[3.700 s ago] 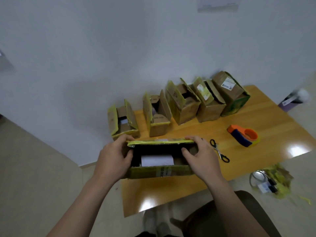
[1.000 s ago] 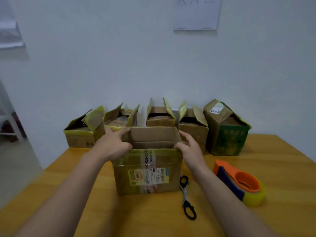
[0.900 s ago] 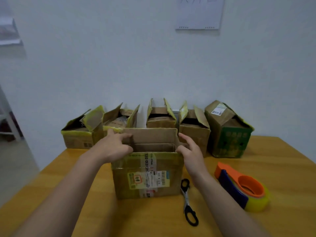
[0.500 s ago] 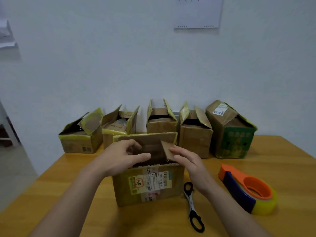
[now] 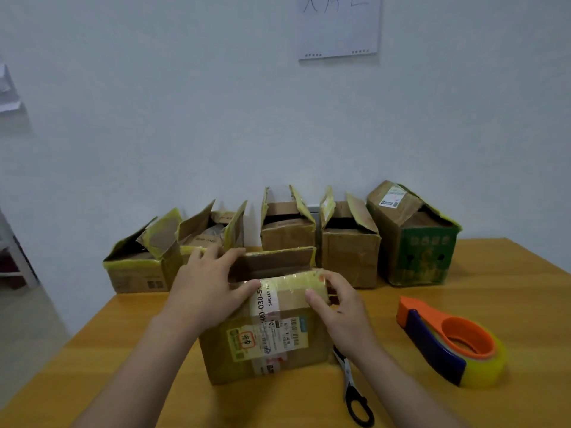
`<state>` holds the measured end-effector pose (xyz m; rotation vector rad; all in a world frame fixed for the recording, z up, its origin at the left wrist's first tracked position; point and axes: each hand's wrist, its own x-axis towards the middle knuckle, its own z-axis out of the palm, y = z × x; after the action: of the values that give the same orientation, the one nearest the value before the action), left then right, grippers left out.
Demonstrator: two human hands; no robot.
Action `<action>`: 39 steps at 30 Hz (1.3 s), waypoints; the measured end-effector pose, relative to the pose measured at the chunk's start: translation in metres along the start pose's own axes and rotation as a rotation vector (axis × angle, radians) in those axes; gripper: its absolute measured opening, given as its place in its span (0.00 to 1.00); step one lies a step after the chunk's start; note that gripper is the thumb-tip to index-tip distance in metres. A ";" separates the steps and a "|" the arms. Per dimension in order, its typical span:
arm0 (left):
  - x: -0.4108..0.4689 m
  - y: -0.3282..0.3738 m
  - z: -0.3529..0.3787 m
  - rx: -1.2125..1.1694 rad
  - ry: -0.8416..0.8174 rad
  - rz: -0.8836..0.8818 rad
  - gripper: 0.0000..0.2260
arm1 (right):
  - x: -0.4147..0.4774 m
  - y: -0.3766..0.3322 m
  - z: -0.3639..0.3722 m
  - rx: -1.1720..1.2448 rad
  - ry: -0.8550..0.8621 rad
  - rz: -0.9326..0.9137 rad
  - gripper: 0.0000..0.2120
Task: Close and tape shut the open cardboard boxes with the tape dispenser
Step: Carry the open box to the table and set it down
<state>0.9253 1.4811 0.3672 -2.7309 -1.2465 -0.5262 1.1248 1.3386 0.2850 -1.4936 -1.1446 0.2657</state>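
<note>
Scissors (image 5: pixel 355 393) lie nearest, on the table (image 5: pixel 509 304) just right of the front box (image 5: pixel 265 332), blades reaching toward its right lower corner

Tape dispenser (image 5: pixel 454 344), orange and blue with a clear roll, sits well right of the box, untouched

Box stands on the table at the person's middle. Left hand (image 5: pixel 207 291) lies flat over its top left corner, fingers spread, pressing rather than gripping. Right hand (image 5: pixel 336 301) is loosely curled on the top right edge, thumb on the near flap (image 5: pixel 284 291), which is folded down. Far flap (image 5: pixel 275 262) is upright, not yet closed

Judgement: worn, tape-slick cardboard, probably light and soft at the creases; hold flaps near the seam, pressing both flat before taping

Behind it, a row of five boxes (image 5: pixel 287 236) along the wall, mostly open-topped
</note>
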 end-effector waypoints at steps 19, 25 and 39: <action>0.000 0.012 0.025 0.049 -0.448 0.034 0.61 | -0.003 0.008 0.009 0.075 -0.220 0.130 0.37; 0.000 0.016 0.036 0.209 -0.333 0.130 0.60 | -0.034 0.005 -0.022 -0.376 -0.188 0.329 0.35; 0.007 0.014 0.033 0.074 -0.323 0.129 0.59 | -0.059 0.042 -0.054 -1.031 -0.126 0.244 0.08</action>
<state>0.9491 1.4842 0.3396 -2.8867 -1.1093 -0.0247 1.1547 1.2666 0.2404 -2.5551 -1.2636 -0.1067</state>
